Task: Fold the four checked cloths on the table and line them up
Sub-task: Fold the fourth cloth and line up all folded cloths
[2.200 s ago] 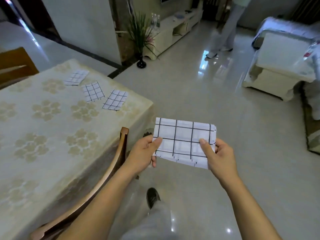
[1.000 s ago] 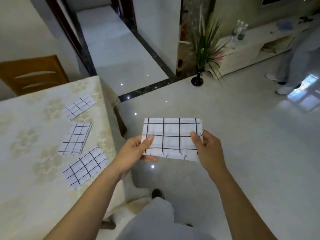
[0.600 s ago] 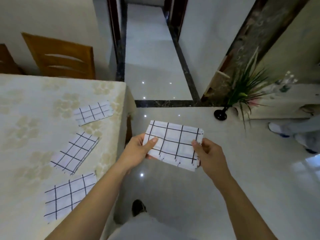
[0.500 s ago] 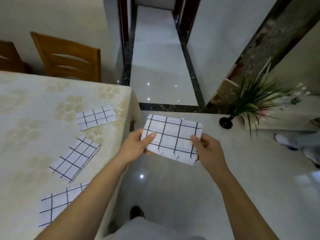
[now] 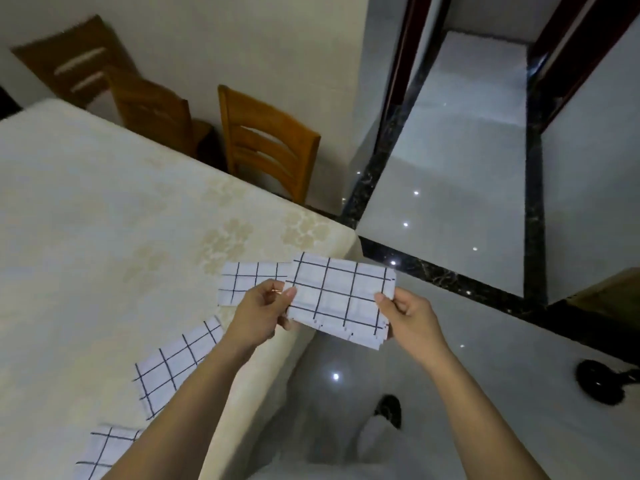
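Nearest cloth [image 5: 104,452]: we see a folded white rectangle with dark checks, flat on the table [image 5: 104,220].
Middle cloth [image 5: 173,368]: folded alike, lying slantwise near the table's edge.
Left hand [image 5: 263,313]: our thumb above and fingers below pinch the held cloth's left edge.
Right hand [image 5: 412,320]: pinches its right edge likewise.
Held cloth [image 5: 339,299]: layered, white with a dark grid, in the air just off the table's corner.
Far cloth [image 5: 249,282]: flat by that corner.
Chairs [image 5: 270,147]: wooden, beyond the table.

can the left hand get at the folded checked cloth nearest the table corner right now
Probably not yet: the left hand hangs right by that white checked cloth with nothing between, but its grip is taken up pinching the other folded checked cloth.
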The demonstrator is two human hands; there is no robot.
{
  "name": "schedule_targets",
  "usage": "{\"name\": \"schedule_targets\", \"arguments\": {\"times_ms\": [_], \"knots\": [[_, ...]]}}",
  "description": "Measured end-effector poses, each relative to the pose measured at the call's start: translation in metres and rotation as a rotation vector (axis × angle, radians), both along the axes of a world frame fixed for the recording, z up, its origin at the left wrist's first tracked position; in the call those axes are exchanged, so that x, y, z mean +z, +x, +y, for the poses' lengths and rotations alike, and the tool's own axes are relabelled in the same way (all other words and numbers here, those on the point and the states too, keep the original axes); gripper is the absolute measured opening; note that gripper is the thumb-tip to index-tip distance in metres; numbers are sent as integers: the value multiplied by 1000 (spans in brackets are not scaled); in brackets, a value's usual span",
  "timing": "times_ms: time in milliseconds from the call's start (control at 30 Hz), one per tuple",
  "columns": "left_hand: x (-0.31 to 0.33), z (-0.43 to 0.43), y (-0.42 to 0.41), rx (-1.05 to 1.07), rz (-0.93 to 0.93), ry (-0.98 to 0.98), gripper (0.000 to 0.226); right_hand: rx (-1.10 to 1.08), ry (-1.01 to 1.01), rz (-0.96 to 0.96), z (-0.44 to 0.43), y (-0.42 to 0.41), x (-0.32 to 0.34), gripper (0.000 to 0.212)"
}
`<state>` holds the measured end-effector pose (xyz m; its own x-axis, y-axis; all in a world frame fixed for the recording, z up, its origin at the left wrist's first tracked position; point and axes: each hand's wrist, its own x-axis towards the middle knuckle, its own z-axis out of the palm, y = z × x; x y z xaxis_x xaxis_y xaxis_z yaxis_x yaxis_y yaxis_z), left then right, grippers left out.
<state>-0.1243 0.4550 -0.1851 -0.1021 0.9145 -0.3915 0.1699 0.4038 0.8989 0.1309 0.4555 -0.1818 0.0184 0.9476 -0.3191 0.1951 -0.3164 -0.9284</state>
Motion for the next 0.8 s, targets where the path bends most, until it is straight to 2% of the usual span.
{"name": "schedule_targets", "arguments": {"times_ms": [267,500,633,800], "knots": [[3,81,29,217,227,14,10,381,-48,-58,141,37,-14,9],[-18,117,5,444,302,-33,14,518,-15,-175,218,-5,-50,18],[-36,147,-24,460,341,-16,14,494,-53,-145,249,-42,-61,14],[-51,184,-54,400,414,-36,15,596,-19,-277,273,-70,-77,25]]}}
